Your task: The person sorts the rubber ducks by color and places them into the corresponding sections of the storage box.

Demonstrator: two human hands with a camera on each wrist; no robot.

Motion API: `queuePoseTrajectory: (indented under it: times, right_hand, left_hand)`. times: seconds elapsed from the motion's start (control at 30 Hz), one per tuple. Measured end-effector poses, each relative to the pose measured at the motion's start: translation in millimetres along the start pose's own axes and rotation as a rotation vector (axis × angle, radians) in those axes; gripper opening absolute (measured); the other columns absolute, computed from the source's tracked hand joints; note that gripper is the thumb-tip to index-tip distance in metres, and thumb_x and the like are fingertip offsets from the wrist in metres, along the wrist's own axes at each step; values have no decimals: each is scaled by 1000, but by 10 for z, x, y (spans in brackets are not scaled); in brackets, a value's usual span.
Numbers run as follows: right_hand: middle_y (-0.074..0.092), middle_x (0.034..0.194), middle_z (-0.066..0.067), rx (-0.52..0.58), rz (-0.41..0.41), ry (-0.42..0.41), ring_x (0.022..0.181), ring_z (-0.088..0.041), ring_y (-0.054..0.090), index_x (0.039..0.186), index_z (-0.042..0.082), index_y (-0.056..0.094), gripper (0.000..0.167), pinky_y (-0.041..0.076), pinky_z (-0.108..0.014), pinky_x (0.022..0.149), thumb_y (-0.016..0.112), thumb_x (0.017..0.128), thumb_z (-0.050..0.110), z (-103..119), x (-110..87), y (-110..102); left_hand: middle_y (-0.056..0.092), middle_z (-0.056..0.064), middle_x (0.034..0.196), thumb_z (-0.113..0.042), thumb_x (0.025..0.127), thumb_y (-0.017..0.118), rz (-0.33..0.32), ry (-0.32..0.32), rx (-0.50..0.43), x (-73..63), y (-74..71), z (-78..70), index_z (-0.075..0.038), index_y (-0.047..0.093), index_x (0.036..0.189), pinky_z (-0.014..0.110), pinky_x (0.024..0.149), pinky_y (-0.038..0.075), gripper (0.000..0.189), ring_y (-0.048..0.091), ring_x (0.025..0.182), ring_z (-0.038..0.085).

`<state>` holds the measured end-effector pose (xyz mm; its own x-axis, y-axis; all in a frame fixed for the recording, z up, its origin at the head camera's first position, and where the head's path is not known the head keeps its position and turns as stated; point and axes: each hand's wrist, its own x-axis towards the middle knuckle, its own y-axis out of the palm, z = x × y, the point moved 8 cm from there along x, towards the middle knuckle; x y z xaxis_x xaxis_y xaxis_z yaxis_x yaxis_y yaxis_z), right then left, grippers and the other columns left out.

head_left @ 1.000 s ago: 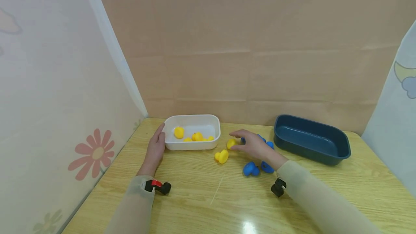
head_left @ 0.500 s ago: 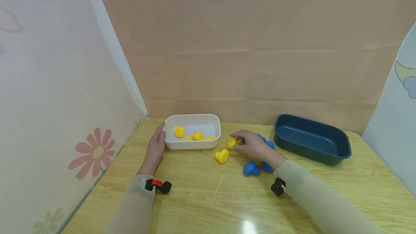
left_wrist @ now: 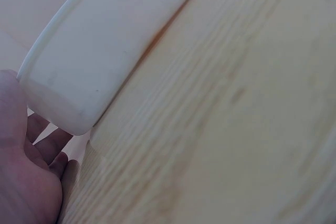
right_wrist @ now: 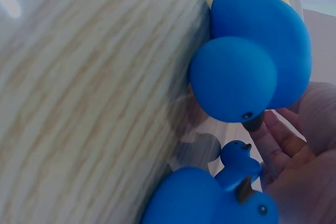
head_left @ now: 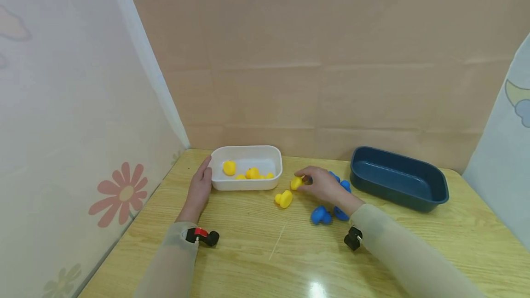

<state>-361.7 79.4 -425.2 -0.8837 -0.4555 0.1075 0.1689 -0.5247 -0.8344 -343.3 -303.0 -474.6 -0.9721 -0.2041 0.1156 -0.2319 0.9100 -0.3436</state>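
yellow toy [head_left: 296,183] is at your right hand [head_left: 325,185], thumb and fingers curled in and clamped on it; can't tell if it's off the table [head_left: 248,238]. taking that toy as clock centre: second yellow toy [head_left: 284,199] lies near it at 7-8 o'clock, one blue bird [head_left: 319,215] at 5, another blue bird [head_left: 341,214] at 4, more blue birds [head_left: 345,186] at 3, partly behind your hand. white tray [head_left: 246,185] sits at 9-10 with several yellow pieces [head_left: 229,167] in it, some cut off by the near wall. your left hand [head_left: 200,187] is flat against the tray's 9 o'clock end, fingers extended, not clamped. navy tray [head_left: 393,180] is well apart at 3.
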Motion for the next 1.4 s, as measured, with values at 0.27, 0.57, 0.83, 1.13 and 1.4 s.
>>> queuePoseTrajectory:
  times: [0.27, 0.57, 0.83, 1.13, 1.4]
  right_hand:
    - [75, 126, -8, -7, -15, 22, 108, -25, 69, 137, 8, 77, 42, 59, -49, 94, 87, 97, 17, -28, 8, 14]
    - [74, 128, -8, -9, -9, 40, 107, -24, 70, 137, 8, 77, 42, 60, -47, 94, 86, 98, 17, -36, 15, 17]
    - [74, 129, -8, -25, -2, 37, 108, -24, 70, 139, 8, 76, 44, 61, -47, 95, 87, 98, 17, -15, 24, 25]
    - [75, 127, -9, -59, 1, 20, 107, -24, 71, 140, 7, 76, 46, 61, -47, 95, 87, 97, 16, -7, 26, 31]
    - [76, 124, -8, -70, -12, 10, 105, -23, 71, 139, 7, 77, 46, 61, -47, 94, 89, 95, 17, 27, 13, 23]
  left_hand:
    - [28, 7, 181, -42, 120, 30, 8, 4, -1, 3, 11, 13, -26, 29, 177, 54, 136, 16, 59, 20, 168, 32]
    - [27, 6, 182, -42, 120, 30, 12, 3, -1, -9, 10, -3, -26, 28, 177, 54, 136, 16, 59, 19, 168, 31]
    - [27, 6, 182, -42, 120, 30, 12, 1, 7, -3, 5, -6, -26, 28, 177, 54, 136, 16, 59, 19, 168, 31]
    - [28, 7, 181, -41, 120, 30, 6, 3, 12, -12, 3, -19, -25, 29, 177, 55, 135, 17, 59, 19, 168, 33]
    - [27, 6, 182, -39, 120, 30, 4, -9, 0, -23, 5, -8, -25, 29, 177, 55, 136, 16, 59, 19, 168, 32]
